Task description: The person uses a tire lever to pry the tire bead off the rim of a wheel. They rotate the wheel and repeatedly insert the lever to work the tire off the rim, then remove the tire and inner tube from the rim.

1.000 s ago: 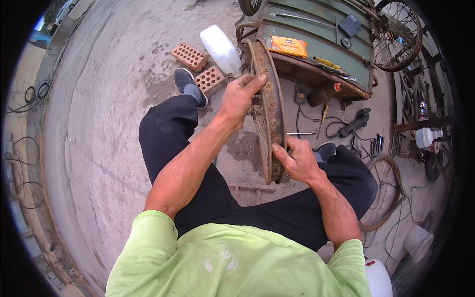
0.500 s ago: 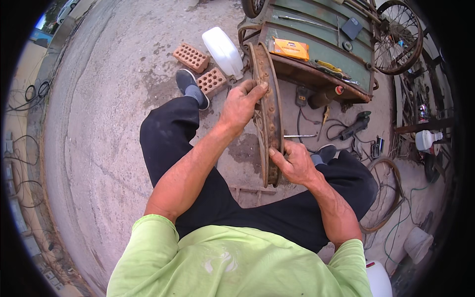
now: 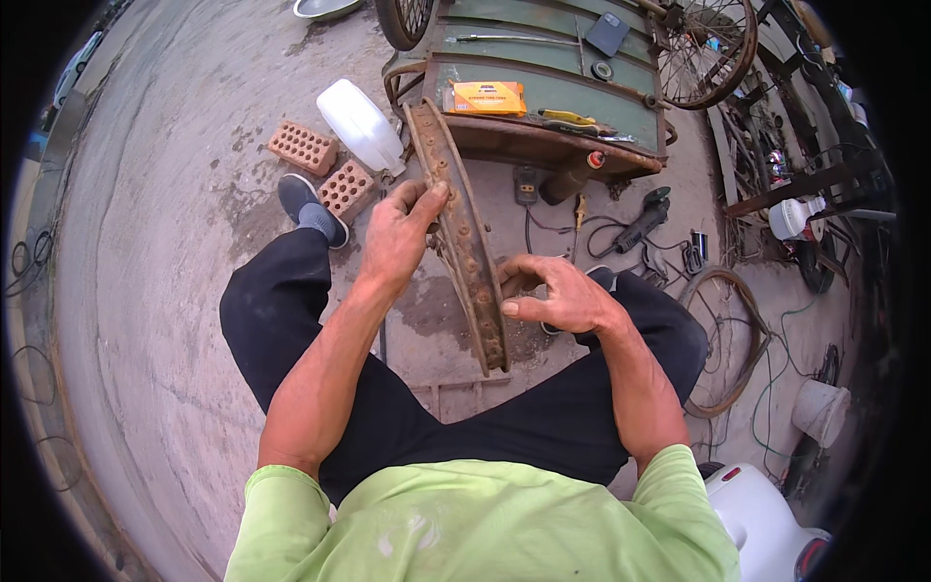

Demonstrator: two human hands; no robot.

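A rusty wheel rim [image 3: 464, 228], seen nearly edge-on with a row of spoke holes, stands tilted between my knees. My left hand [image 3: 400, 231] grips its upper left part, thumb over the outer face and fingers mostly hidden behind. Beside the rim's lower right edge is my right hand [image 3: 558, 296], its thumb and fingers spread apart. The fingertips are at the edge, and whether they touch it is hard to tell.
Ahead stands a green metal chest [image 3: 543, 68] bearing an orange box [image 3: 487, 97] and pliers [image 3: 572, 121]. Left of it are a white jug [image 3: 357, 121] and perforated bricks [image 3: 303, 146]. An angle grinder [image 3: 642, 221], cables and another rim [image 3: 754, 339] lie on the right.
The whole view has shifted, so things appear further left. The rim leans more, its top tipped to the left. My right hand has loosened from the rim and its fingers have spread.
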